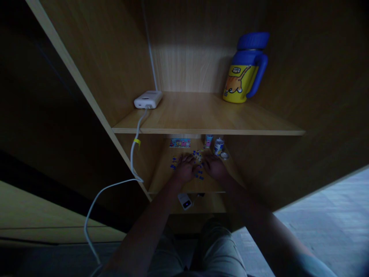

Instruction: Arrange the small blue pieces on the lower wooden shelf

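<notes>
Puzzle pieces [198, 157]: small, blue, loose, scattered across the middle of the lower shelf [161, 181], a few strays toward its left edge and a few near its front edge between the wrists.

Left hand [186, 169]: palm down on the pieces, fingers pointing to the back edge. Too dim and small to tell whether a piece is pinched or merely covered.

Right hand [215, 167]: just beside the left, palm down, fingertips among the pieces. Grip likewise not discernible.

Step in hand, by judgement: spreading or sorting the loose pieces, nothing visibly joined. Next move calls for a fine fingertip pinch on a single piece without sweeping strays off the front edge.

Picture card [180, 143]: against the back edge, left of centre.

Small cup [208, 140], can [218, 146], round lid [224, 155]: back right corner, close together.

Upper shelf [201, 119]: white power bank [148, 99] at the left front corner, its cable [134, 154] hanging over the edge; yellow-and-blue jug [245, 69] at the back right.
</notes>
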`<state>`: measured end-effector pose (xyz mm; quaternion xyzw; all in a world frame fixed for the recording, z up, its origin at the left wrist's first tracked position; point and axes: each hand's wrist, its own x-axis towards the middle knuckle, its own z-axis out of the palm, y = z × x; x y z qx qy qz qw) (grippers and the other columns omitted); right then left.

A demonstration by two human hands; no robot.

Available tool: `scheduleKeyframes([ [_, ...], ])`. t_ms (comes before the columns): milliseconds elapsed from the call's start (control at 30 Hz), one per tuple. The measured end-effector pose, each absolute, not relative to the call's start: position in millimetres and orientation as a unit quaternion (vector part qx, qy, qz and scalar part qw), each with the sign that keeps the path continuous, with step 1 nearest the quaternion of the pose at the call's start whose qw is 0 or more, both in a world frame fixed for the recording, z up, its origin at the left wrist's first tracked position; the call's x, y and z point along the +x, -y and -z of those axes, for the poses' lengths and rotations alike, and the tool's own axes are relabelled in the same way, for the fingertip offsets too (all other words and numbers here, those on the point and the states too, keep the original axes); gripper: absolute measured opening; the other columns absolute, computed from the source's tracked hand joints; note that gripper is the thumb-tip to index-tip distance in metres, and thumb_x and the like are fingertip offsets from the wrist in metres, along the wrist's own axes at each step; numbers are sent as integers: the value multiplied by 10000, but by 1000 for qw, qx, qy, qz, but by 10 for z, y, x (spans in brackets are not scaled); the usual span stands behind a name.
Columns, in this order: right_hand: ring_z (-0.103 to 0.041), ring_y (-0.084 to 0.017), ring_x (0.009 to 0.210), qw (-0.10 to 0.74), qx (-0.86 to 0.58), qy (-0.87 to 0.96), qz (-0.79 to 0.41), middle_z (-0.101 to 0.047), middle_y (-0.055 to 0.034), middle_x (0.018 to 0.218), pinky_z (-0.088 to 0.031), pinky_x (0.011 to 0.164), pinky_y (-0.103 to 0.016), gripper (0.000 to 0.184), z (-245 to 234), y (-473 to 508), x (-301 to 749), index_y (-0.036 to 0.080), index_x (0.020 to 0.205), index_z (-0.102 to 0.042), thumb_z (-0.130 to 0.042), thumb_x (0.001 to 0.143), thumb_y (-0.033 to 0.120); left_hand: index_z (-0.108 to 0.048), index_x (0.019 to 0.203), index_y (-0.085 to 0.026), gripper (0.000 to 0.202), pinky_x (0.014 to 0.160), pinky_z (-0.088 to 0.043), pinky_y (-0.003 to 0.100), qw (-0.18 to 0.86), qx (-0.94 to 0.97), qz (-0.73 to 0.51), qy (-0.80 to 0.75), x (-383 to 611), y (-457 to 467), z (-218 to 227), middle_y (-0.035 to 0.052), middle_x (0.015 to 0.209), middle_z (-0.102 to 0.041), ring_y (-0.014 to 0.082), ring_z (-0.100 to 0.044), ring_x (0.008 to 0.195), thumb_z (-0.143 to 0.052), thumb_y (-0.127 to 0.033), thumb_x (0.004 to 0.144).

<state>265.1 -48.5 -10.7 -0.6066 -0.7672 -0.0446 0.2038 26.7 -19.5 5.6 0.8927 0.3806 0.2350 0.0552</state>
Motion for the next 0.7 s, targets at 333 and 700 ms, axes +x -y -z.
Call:
scheduleKeyframes([
  [333, -717, -294, 1261, 232, -572, 786, 29, -822, -110, 1325, -476, 1219, -451, 338, 19, 522, 2644, 220, 1286, -824, -536, 1127, 295, -721, 1474, -231, 425, 1440, -230, 614, 58, 899, -237, -364, 252, 189, -74, 135, 1606, -676, 346, -560, 1556, -637, -408, 1097],
  [700, -704, -319, 1315, 226, -584, 779, 24, -800, -140, 1387, -456, 1257, -471, 356, 70, 497, 2659, 189, 1334, -803, -552, 1103, 292, -709, 1499, -189, 476, 1383, -359, 559, 67, 877, -286, -380, 226, 134, -27, 163, 1578, -684, 355, -602, 1493, -573, -452, 1126],
])
